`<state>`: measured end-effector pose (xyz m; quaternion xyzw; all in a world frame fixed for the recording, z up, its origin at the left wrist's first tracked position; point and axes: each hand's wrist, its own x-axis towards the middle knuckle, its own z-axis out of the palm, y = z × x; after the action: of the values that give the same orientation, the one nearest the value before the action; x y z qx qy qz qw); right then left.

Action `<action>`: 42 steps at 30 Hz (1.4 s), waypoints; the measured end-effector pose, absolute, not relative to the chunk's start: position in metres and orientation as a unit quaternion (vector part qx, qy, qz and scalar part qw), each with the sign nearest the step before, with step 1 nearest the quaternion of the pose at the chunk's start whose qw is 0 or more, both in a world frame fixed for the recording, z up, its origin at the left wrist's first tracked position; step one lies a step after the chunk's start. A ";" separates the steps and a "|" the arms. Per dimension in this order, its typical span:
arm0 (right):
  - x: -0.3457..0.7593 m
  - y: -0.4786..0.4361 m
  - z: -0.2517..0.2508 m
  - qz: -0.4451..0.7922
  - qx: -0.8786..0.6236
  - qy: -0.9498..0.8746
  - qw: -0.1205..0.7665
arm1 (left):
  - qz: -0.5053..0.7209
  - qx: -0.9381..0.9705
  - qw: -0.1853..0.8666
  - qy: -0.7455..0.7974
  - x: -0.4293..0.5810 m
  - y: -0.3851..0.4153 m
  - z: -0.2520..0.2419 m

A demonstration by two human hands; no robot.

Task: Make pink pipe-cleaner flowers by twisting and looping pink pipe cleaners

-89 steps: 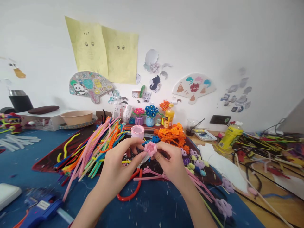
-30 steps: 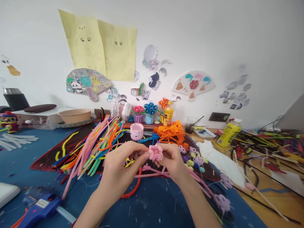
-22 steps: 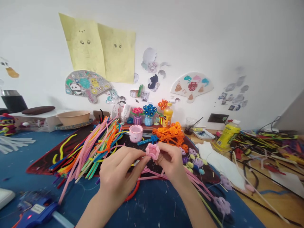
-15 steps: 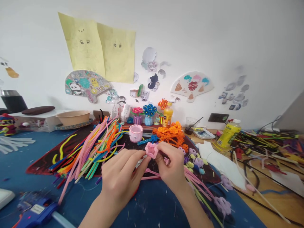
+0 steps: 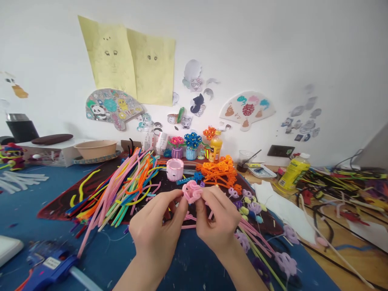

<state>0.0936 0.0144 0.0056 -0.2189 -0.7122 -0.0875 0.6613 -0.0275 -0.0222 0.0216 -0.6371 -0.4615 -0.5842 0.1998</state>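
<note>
We're holding left grip (image 5: pixel 157 230), right grip (image 5: pixel 216 224) close together; both pinching closed, fingertips nearly touching, palms facing inward.

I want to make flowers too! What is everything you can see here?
pink flower: one, pink, held between both hands
pipe cleaners: many, mixed colours, piled left of the hands
little pot: one, pink, behind the flower
orange flowers: heap, orange, right of the pot
glue gun: one, blue, bottom left
bottle: one, yellow, right side
paper sheets: two, yellow, on the wall
left hand: one, fingers pinching the flower
right hand: one, fingers pinching the flower
</note>
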 end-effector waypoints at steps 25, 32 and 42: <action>0.092 0.013 0.006 -0.091 -0.238 -0.713 0.653 | -0.610 -0.638 0.163 -0.440 -0.029 -0.020 0.024; 0.091 0.013 0.006 -0.080 -0.234 -0.713 0.657 | -0.608 -0.642 0.170 -0.435 -0.029 -0.020 0.022; 0.090 0.013 0.007 -0.040 -0.244 -0.704 0.666 | -0.611 -0.648 0.189 -0.415 -0.026 -0.021 0.020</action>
<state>0.0902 0.0128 0.0073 -0.2436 -0.7041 -0.0404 0.6658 -0.0256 -0.0212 0.0205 -0.6477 -0.4148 -0.6106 0.1886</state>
